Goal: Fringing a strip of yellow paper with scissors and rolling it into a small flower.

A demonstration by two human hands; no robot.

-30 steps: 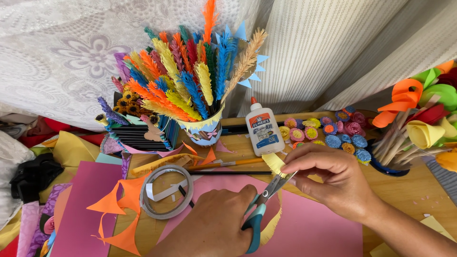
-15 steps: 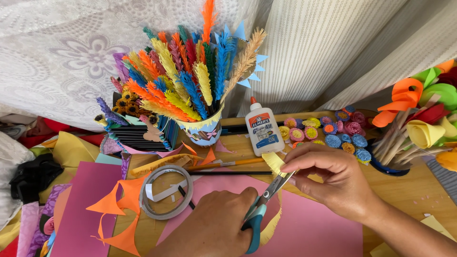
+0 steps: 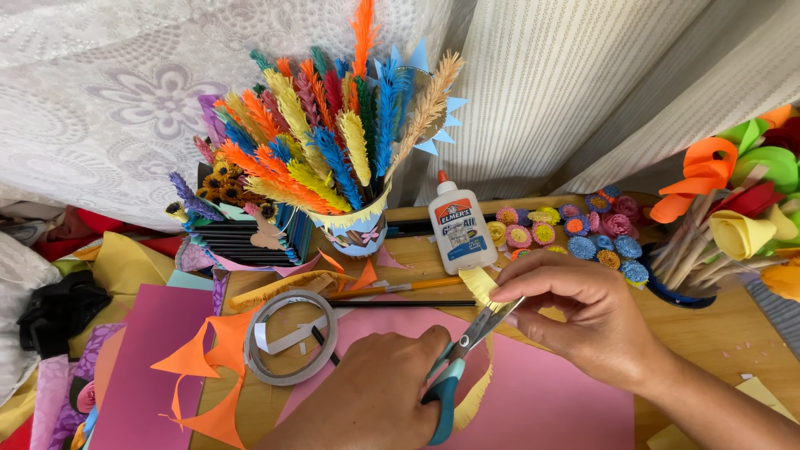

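Yellow paper strip point(image 3: 482, 287), fringed along one edge, runs between the two hands near the middle of the worktop, above a pink sheet point(image 3: 542, 400) at the front edge. The right hand point(image 3: 596, 321) pinches the strip's upper end between thumb and fingertips, fingers curled close around it. The left hand point(image 3: 375, 400) grips scissors point(image 3: 457, 367) with teal handles, fingers clenched through the loops; the blades stand slightly parted with their tips at the strip, just beside the right hand's fingers. The strip's free end curls down past the scissors onto the pink sheet.

Left of the left hand lies a tape ring point(image 3: 290, 337), with orange paper scraps point(image 3: 200, 367) beside it toward the left front corner. Behind the hands a glue bottle point(image 3: 461, 227) with an orange cap stands upright, a pencil point(image 3: 400, 289) lying in front of it. Next to the bottle, toward the back edge, a cup point(image 3: 358, 229) holds fringed paper stalks in orange, yellow, blue and green. Small rolled paper flowers point(image 3: 583, 229) cluster to the right of the bottle. At the right edge, paper roses on sticks point(image 3: 733, 225) stand in a dark pot.
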